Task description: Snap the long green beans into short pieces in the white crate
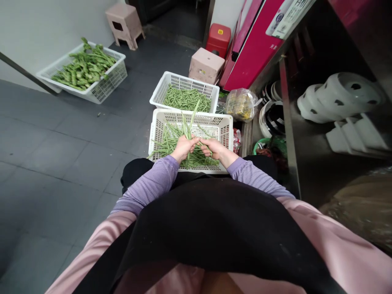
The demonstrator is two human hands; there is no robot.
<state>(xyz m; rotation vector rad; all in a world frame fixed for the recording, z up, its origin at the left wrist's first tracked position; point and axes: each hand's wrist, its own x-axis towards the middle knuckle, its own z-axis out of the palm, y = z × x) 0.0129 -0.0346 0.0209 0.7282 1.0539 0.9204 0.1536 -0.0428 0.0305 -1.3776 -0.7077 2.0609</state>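
Observation:
My left hand [184,148] is closed around a few long green beans [193,116] that stick up past the fingers. My right hand [213,148] meets it at the fingertips, pinching a green bean whose end shows below the fingers. Both hands are over a white plastic basket [227,130] between my knees, with long green beans lying loose in it. Just beyond, a second white basket [159,87] holds a heap of short green bean pieces [187,98].
A white basket [112,81] of thick green stalks stands far left, by a pink stool [126,24]. Ahead are another pink stool [206,65], a red stool [218,38] and a plastic bag [241,104]. A metal shelf with white dishes [339,98] runs along the right.

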